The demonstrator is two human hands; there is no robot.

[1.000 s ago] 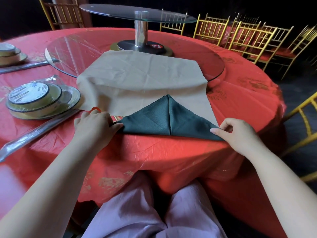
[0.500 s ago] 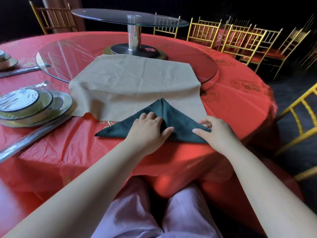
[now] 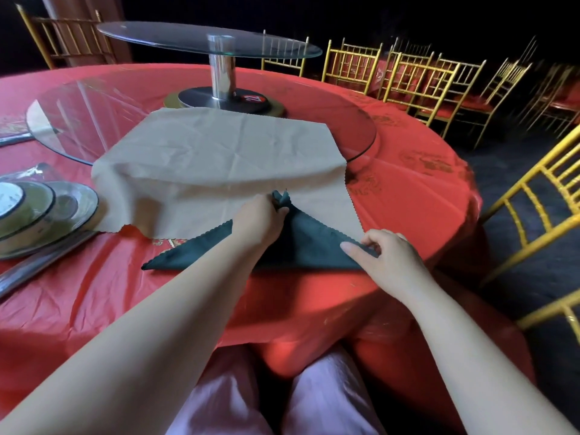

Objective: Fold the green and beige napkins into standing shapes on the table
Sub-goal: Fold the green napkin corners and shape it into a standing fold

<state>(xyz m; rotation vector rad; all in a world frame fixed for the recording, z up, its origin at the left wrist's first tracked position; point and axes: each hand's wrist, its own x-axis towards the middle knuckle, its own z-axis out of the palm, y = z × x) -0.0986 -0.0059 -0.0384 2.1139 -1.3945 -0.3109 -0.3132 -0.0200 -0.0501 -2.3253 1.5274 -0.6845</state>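
L hand pinches green napkin apex, R hand pins corner

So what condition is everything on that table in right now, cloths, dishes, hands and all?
Green napkin: folded into a flat triangle, top tip pinched up.
Beige napkin: spread open, unfolded, draped over the turntable's edge.
Left hand: pinching the green napkin's tip.
Right hand: pressing down the napkin's right corner.
Glass turntable: flat on the table, partly covered.
Stacked dishes: nested, apparently still wrapped in clear film.
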